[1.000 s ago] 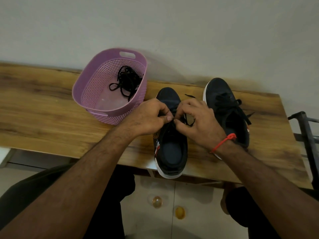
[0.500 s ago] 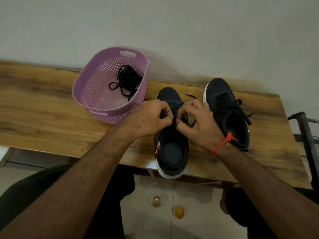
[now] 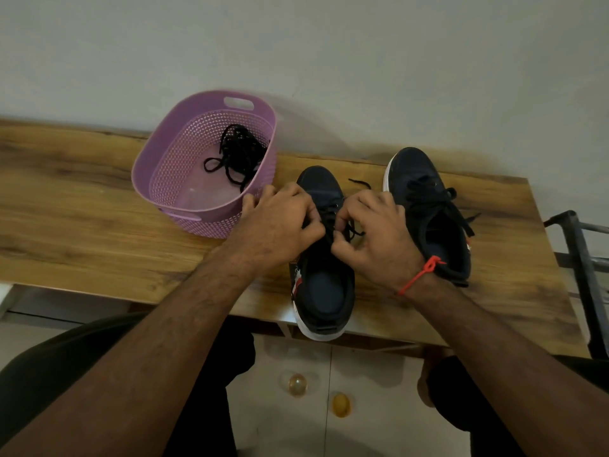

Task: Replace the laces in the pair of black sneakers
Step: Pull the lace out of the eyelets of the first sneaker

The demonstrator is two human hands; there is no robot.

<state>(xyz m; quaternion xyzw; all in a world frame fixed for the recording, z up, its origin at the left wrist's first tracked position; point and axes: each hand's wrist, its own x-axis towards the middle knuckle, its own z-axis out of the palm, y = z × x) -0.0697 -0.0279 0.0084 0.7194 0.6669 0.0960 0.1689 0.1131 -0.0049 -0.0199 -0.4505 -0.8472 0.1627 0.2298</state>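
Two black sneakers with white soles stand on the wooden table, toes toward the wall. The near sneaker sits in the middle with its heel over the table's front edge. My left hand and my right hand meet over its eyelets, each pinching the black lace threaded there. One loose lace end lies on the table beyond the toe. The other sneaker stands to the right, laced, with its lace ends hanging loose.
A purple perforated basket stands at the left of the sneakers, holding a bundle of black laces. The wooden table runs against a pale wall. A dark metal frame stands past the table's right end.
Both hands have stayed over the near sneaker's eyelets, working the lace with small finger movements. The sneakers and basket have not moved.
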